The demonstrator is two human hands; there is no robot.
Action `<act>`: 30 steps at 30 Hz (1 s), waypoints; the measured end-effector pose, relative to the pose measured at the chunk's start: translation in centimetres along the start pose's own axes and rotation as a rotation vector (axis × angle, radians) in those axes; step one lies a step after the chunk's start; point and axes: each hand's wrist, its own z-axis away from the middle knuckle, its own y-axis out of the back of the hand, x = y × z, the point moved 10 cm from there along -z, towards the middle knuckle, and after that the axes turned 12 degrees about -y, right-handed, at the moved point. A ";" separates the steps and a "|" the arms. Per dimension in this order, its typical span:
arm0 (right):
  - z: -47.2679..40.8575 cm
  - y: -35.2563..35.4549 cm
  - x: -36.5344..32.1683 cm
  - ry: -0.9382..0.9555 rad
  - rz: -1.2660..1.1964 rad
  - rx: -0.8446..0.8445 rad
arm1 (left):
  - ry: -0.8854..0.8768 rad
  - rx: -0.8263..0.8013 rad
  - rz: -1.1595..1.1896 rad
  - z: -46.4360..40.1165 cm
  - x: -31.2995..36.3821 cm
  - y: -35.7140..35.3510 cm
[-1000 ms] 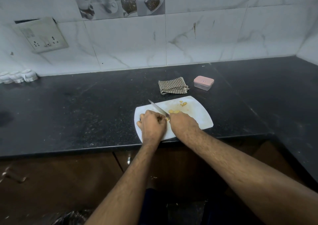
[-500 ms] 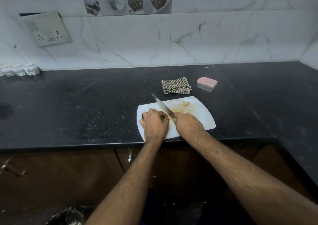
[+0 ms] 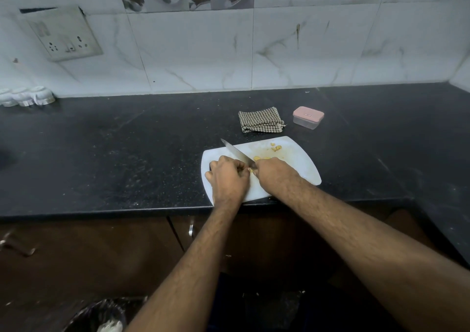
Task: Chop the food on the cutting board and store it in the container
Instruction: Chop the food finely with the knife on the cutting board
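Left hand point(image 3: 227, 176) sits on the near-left part of the board point(image 3: 300, 164), fingers curled down onto a small yellow piece of food point(image 3: 251, 170) that peeks out at the knuckles. Looks like a pinch grip, but the piece is mostly hidden, so that's my best read.

Knife point(image 3: 237, 153) runs diagonally, tip up-left past the left hand, blade angled down toward the gap between the hands. Right hand point(image 3: 273, 172) is wrapped tight round the handle, which is itself out of sight under the fist.

Cut pieces point(image 3: 262, 157) lie just beyond the right hand, and a few scraps point(image 3: 276, 148) sit further back on the board.

Step in hand, as I judge it: slicing the last held piece.

- Keep the left fingertips tucked behind the knuckles; the blade is right beside them.
- Short, straight cuts, with the tip anchored on the board rather than lifted.
- The piece is small, so stop early and lay it flat instead of chasing the final sliver.
- The board overhangs the desk point(image 3: 127, 153) edge slightly near the wrists; press down, not forward.

Behind the board: folded cloth point(image 3: 260, 123), then the box point(image 3: 307, 117) to its right, pink lid on. The lid must come off before any food goes in; nothing is stored yet.
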 end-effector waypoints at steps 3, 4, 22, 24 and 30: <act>-0.5 0.1 0.8 0.009 -0.077 -0.046 | 0.026 0.005 0.032 0.0 -0.3 0.0; -0.5 0.2 1.0 0.007 -0.093 -0.054 | 0.030 0.011 0.035 0.0 -0.4 0.0; 0.5 0.1 0.2 0.021 0.007 -0.007 | 0.047 0.022 0.034 0.0 -0.5 0.0; 0.5 0.1 0.2 0.012 0.000 -0.004 | 0.045 0.026 0.040 0.0 -0.6 0.0; 0.7 0.0 -0.4 0.007 0.048 0.001 | 0.031 0.029 0.017 -0.2 -0.6 -0.1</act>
